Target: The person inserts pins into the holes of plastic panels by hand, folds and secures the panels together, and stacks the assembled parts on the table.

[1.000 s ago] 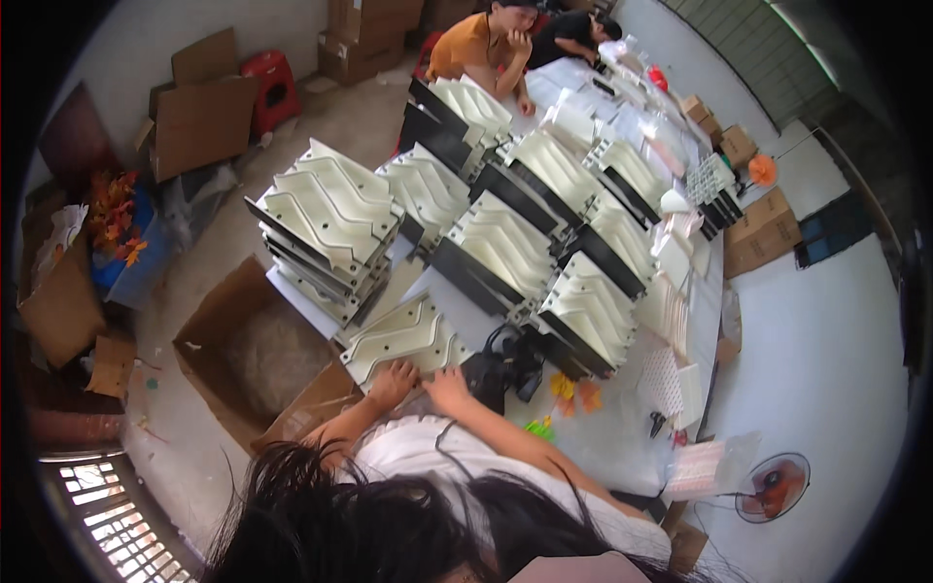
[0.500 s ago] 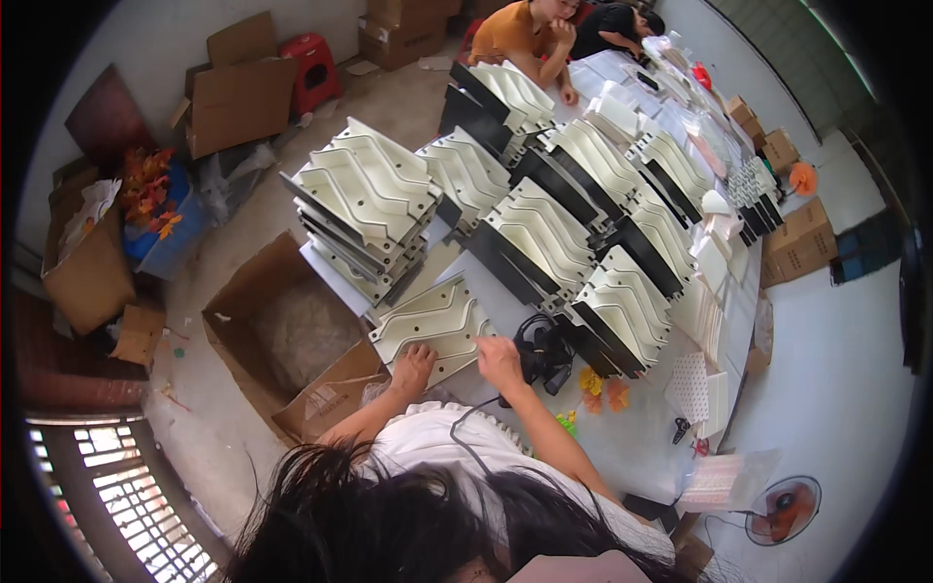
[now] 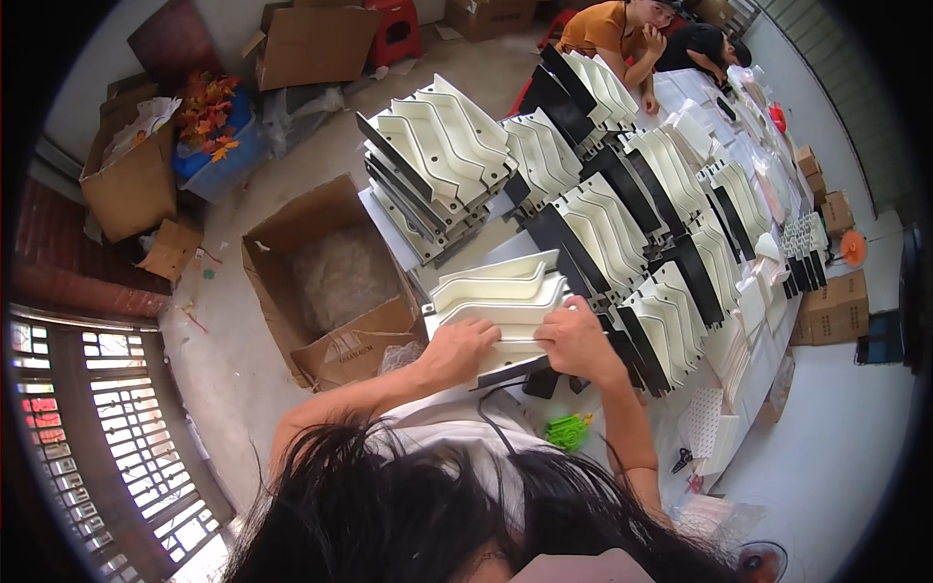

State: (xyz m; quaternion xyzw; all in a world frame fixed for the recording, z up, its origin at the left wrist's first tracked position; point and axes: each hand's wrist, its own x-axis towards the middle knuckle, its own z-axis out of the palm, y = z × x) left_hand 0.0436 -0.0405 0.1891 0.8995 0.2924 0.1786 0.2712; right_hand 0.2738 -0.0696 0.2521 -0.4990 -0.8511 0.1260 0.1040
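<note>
Holding a cream, rectangular panel with wavy raised ridges (image 3: pixel 498 291) at the white table's (image 3: pixel 673 413) near edge, your left hand (image 3: pixel 461 354) curls over its near side, forearm slanting inward; your right hand (image 3: pixel 577 342) grips its right end, forearm steep. Stacked matching panels (image 3: pixel 442 146) stand beyond.

- The nearest panel (image 3: pixel 515 313) was cream in colour.
- The other panels (image 3: pixel 595 228) were also cream, many with black sides (image 3: pixel 564 251).
- The box (image 3: pixel 273 282) was brown.
- The leaves (image 3: pixel 206 102) were orange and red.
- The tub (image 3: pixel 219 180) was pale blue.
- The stool (image 3: pixel 394 37) was red.
- The sheet (image 3: pixel 698 420) was white, with small dots.
- One shirt (image 3: pixel 593 29) was orange, and another shirt (image 3: pixel 693 44) was black.
</note>
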